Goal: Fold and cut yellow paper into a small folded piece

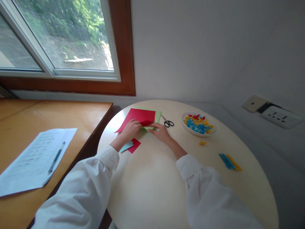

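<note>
A red paper sheet (139, 116) lies on a light green sheet (158, 116) at the far side of the round cream table (152, 181). My left hand (130, 128) pinches the red sheet's near edge, which curls up under the fingers. My right hand (161, 131) rests with fingers flat on the green sheet's near edge, beside the red one. A small red piece (134, 145) and a light blue piece (126, 146) lie by my left wrist.
Black scissors (168, 122) lie right of the sheets. A white dish (199, 124) holds several folded paper bits; a yellow scrap (203, 143) and blue and yellow strips (230, 161) lie nearer. A wooden desk (71, 117) at left carries a printed page (35, 159) and pen (56, 156).
</note>
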`<action>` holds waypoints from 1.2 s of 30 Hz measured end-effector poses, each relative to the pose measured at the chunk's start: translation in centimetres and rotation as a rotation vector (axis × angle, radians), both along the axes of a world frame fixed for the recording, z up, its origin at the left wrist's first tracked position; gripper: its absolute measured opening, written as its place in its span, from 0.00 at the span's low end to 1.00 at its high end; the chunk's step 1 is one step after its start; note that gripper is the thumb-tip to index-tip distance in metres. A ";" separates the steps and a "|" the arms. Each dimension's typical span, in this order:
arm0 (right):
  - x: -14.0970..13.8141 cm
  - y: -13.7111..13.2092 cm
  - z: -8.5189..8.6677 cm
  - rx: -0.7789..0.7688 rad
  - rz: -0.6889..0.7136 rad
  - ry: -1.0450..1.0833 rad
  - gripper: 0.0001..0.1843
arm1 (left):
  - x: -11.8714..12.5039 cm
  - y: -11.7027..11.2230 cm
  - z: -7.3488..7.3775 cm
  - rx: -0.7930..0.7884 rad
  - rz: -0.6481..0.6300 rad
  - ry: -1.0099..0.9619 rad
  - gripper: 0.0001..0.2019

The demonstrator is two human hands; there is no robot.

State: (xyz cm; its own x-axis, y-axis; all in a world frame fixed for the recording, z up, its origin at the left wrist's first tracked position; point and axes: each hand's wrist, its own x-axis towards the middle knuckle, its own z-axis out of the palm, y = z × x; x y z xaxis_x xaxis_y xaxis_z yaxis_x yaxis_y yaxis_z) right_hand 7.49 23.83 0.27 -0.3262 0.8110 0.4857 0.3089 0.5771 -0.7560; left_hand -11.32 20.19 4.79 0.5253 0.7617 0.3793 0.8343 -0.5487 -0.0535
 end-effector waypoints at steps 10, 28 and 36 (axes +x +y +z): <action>0.5 -1.2 -0.1 -0.113 -0.209 0.229 0.16 | -0.3 0.2 -0.2 0.044 0.070 -0.130 0.12; -0.1 -0.5 1.1 -0.586 -0.164 0.424 0.25 | -0.5 -0.1 0.9 0.027 0.007 -0.202 0.15; -0.6 -0.2 2.2 -0.789 -0.166 0.468 0.20 | -0.5 0.0 1.2 -0.009 0.029 -0.211 0.14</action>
